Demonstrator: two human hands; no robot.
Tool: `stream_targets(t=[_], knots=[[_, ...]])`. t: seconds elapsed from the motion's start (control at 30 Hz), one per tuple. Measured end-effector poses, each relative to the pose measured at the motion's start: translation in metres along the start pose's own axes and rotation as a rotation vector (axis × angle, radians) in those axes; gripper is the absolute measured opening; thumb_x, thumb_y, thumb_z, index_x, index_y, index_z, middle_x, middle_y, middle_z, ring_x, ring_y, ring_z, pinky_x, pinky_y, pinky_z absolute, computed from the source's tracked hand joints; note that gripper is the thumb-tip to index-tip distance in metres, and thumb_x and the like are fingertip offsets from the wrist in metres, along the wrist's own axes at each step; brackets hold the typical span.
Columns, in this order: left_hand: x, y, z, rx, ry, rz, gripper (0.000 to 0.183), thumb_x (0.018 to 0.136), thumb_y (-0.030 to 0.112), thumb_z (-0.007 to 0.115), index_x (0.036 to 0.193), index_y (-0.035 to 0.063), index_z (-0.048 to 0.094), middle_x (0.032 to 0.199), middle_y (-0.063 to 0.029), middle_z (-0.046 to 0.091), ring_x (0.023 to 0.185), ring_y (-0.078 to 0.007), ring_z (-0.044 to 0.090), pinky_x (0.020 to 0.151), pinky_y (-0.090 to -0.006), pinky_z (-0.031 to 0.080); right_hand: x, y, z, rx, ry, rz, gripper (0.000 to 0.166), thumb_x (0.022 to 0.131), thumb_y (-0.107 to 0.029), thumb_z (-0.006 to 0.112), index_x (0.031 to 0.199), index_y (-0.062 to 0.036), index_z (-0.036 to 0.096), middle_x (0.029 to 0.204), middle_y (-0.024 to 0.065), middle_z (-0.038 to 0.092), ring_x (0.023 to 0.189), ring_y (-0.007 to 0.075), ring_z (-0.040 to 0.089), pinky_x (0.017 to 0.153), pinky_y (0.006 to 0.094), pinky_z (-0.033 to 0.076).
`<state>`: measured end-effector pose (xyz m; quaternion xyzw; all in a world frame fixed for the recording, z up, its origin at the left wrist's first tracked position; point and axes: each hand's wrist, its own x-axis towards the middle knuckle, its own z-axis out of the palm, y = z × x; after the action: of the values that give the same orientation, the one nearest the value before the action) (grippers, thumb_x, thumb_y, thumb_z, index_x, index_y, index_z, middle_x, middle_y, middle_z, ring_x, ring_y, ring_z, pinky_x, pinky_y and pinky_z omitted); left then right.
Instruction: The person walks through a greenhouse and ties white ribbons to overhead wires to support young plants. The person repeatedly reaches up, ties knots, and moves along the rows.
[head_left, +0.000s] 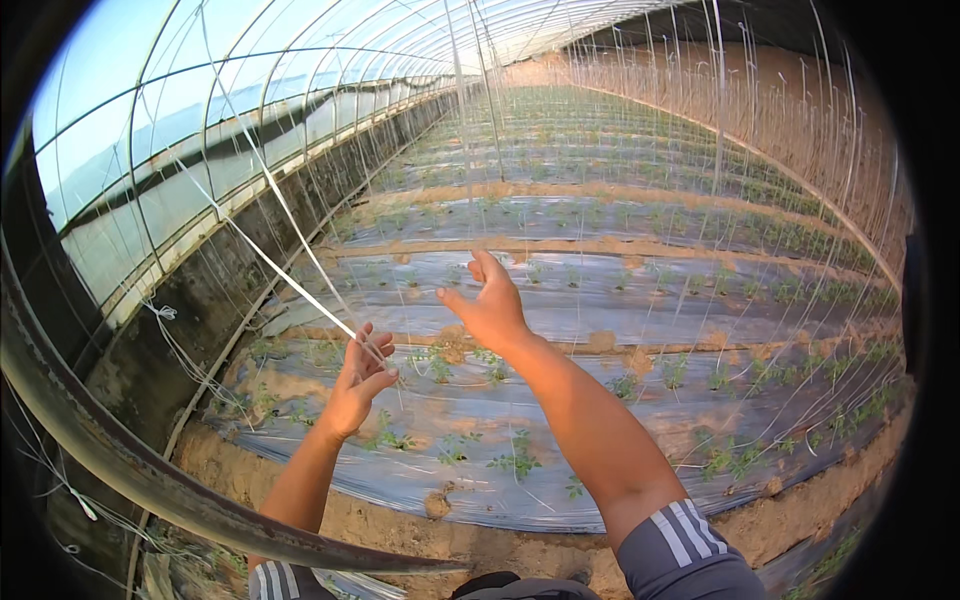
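My left hand (351, 397) has its fingers curled and its thumb across two white plastic twine strands (289, 279), which meet at the palm. Both strands are taut and run up to the left, one towards the wall side and the other towards the roof frame. Past the fingers, thin twine ends trail down and blur. To the right and a little higher, my right hand (493, 307) holds nothing I can see, its thumb apart from its fingers. Below the hands, young seedlings (517, 454) grow through plastic mulch film (555, 487).
A rusty curved metal pipe (150, 480) crosses close at the lower left. Behind it stands a low wall (202, 300) with a bundle of twine (161, 311). Many hanging strings (720, 97) and a metal post (491, 112) rise among the planted rows. Bare soil (450, 536) borders the film.
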<state>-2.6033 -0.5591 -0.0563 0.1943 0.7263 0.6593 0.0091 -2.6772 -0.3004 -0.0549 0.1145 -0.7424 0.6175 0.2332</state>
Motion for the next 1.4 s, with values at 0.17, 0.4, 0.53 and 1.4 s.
stream_targets(t=[0.17,0.4,0.53,1.4], knots=[[-0.071,0.025,-0.055,-0.035,0.131,-0.118,0.082,0.089,0.01,0.056,0.159,0.0039,0.013,0.143,-0.0174,0.052,0.136,-0.0318,0.047,0.114,-0.0443,0.033,-0.045,-0.087,-0.032,-0.165,0.553,-0.747,0.045,0.09,-0.011,0.07,0.13,0.0008,0.055,0.13,0.0176,0.056,0.123,0.0286,0.054,0.106,0.0409,0.041],[-0.041,0.012,-0.032,0.015,0.08,-0.097,0.09,0.087,0.005,0.061,0.161,0.0092,0.009,0.151,-0.0194,0.041,0.138,-0.0331,0.045,0.113,-0.0461,0.036,0.02,0.066,-0.147,0.472,0.288,0.04,0.099,0.096,-0.047,0.066,0.161,-0.0024,0.007,0.159,0.0197,0.032,0.135,0.0273,0.046,0.119,0.045,0.024],[-0.037,-0.003,-0.041,0.134,-0.029,-0.078,0.099,0.086,0.009,0.072,0.16,0.0068,0.006,0.155,-0.02,0.035,0.14,-0.0315,0.042,0.115,-0.0429,0.036,-0.021,-0.012,0.066,0.461,-0.408,0.226,0.119,0.082,-0.041,0.084,0.159,0.0019,0.004,0.149,0.0332,0.036,0.136,0.0403,0.043,0.111,0.0503,0.039],[0.022,0.026,0.267,-0.289,0.111,0.123,0.112,0.081,0.048,0.08,0.16,0.0038,0.015,0.157,-0.0234,0.036,0.143,-0.0374,0.041,0.12,-0.0488,0.029,-0.106,0.058,-0.218,0.351,-0.848,0.256,0.019,0.091,-0.02,0.071,0.095,-0.002,0.066,0.07,-0.0008,0.058,0.06,0.0085,0.053,0.056,0.0277,0.043]])
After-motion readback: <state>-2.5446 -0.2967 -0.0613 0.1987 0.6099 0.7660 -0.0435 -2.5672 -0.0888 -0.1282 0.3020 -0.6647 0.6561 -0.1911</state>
